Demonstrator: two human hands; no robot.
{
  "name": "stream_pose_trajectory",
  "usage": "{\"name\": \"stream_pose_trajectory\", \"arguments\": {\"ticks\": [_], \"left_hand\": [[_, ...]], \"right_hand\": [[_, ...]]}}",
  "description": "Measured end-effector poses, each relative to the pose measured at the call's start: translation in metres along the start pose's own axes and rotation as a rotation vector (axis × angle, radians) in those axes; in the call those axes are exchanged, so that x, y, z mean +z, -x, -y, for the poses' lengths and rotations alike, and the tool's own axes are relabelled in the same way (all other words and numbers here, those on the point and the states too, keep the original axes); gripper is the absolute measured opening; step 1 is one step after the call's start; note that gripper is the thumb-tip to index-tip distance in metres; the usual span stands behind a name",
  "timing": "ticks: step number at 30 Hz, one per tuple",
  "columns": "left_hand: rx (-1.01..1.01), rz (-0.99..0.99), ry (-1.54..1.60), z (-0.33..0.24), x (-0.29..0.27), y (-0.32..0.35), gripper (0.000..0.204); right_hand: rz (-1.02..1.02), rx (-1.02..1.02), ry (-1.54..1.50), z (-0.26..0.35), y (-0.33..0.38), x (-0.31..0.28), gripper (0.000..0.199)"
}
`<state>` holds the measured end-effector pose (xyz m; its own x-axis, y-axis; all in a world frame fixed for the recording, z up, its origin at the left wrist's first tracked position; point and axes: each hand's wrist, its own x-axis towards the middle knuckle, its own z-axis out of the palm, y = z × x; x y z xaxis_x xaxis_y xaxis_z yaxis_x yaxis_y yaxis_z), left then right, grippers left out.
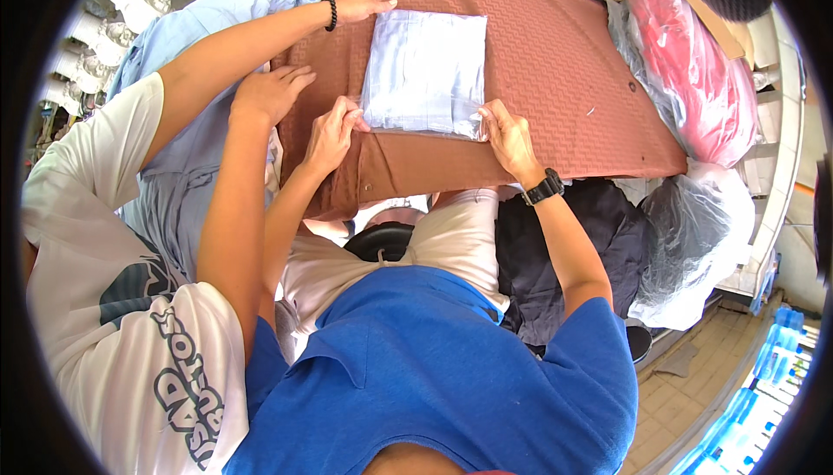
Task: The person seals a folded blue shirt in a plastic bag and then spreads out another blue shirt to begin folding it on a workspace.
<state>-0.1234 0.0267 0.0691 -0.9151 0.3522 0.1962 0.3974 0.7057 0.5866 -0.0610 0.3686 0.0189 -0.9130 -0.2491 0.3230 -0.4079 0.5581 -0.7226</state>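
A clear plastic bag (pixel 425 72) with a folded light-blue garment inside lies flat on the brown-covered table (pixel 564 85). My left hand (pixel 331 135) pinches the bag's near left corner between thumb and fingers. At the near right corner, my right hand (pixel 510 138), with a black watch at the wrist, grips the plastic edge in the same way. Both forearms come up from my blue sleeves.
A co-worker in a white shirt sits close on my left, one hand (pixel 373 5) beyond the bag's far left corner, the other (pixel 273 93) at the table's left edge. Light-blue cloth (pixel 178 197) piles there. On the right are a bagged red bundle (pixel 690 76) and black cloth (pixel 573 258).
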Motion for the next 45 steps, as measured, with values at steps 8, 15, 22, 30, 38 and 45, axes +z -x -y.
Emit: {"name": "stream_pose_trajectory", "arguments": {"ticks": [8, 15, 22, 30, 38, 45], "left_hand": [[0.072, -0.232, 0.24, 0.003, 0.045, 0.021, 0.008], [0.047, -0.309, 0.318, 0.009, 0.071, 0.076, 0.01], [0.063, -0.358, 0.377, 0.01, 0.074, 0.064, 0.01], [-0.061, -0.317, 0.473, 0.017, 0.078, 0.058, 0.012], [-0.272, -0.212, 0.469, 0.016, 0.072, 0.046, 0.02], [-0.39, -0.138, 0.319, 0.018, 0.067, 0.035, 0.025]], "right_hand": [[-0.058, 0.006, 0.041, -0.015, 0.003, 0.004, 0.013], [-0.038, 0.06, -0.023, -0.008, -0.001, 0.013, 0.013], [-0.182, 0.015, -0.13, -0.009, -0.012, 0.021, 0.019], [-0.15, 0.212, -0.139, -0.014, -0.021, 0.032, 0.02], [-0.172, 0.272, -0.02, -0.022, -0.027, 0.038, 0.028], [-0.149, 0.414, 0.209, -0.014, -0.035, 0.038, 0.038]]}}
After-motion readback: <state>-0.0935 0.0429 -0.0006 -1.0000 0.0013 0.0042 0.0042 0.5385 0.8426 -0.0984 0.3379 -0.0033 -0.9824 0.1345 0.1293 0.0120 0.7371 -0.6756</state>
